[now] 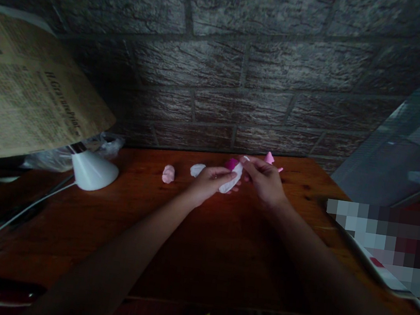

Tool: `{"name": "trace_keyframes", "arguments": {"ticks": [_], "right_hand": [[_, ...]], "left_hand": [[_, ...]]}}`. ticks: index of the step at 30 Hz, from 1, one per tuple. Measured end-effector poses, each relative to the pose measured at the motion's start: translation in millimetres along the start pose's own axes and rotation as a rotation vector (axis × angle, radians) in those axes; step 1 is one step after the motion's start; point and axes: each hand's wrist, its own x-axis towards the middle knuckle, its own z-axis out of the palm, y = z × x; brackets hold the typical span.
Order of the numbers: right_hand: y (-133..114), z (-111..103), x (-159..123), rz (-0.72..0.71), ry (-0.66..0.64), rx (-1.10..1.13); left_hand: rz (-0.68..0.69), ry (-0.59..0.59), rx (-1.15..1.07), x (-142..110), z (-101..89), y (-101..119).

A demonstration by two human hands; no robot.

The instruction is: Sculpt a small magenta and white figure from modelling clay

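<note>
Both of my hands are above the wooden table near the wall, on a soft-looking white piece (231, 180) that could be clay or cloth; I cannot tell which. My left hand (209, 182) grips its lower part, thumb on top. At its upper end, my right hand (265, 181) pinches a narrow white tip between thumb and fingers. A magenta lump (231, 164) shows just behind the white piece. Left of my left hand lie a white lump (197, 170) and a pale pink lump (168, 174). Beyond my right hand is a pink pointed piece (270, 158), partly hidden.
A lamp with a newspaper-print shade (36, 86) and white base (94, 171) stands at the left, its white cord (14, 216) running across the wooden table (197, 249). Behind it is a clear plastic bag (48, 155). A brick-patterned wall (207, 89) borders the back; a grey translucent panel (400, 137) leans right.
</note>
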Motion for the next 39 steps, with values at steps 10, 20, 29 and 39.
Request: {"name": "trace_keyframes", "arguments": {"ticks": [10, 20, 29, 39], "right_hand": [[4.3, -2.5, -0.3, 0.180, -0.068, -0.032], [10.4, 0.2, 2.0, 0.089, -0.065, -0.040], [9.9, 1.1, 1.0, 0.115, -0.072, 0.010], [6.5, 2.2, -2.6, 0.152, -0.117, -0.026]], "left_hand": [[0.028, 0.082, 0.002, 0.4, -0.8, 2.5], [0.009, 0.094, -0.003, 0.1, 1.4, 4.2], [-0.031, 0.082, 0.028, 2.5, -3.2, -2.2], [-0.058, 0.114, 0.046, -1.4, -1.2, 7.4]]}}
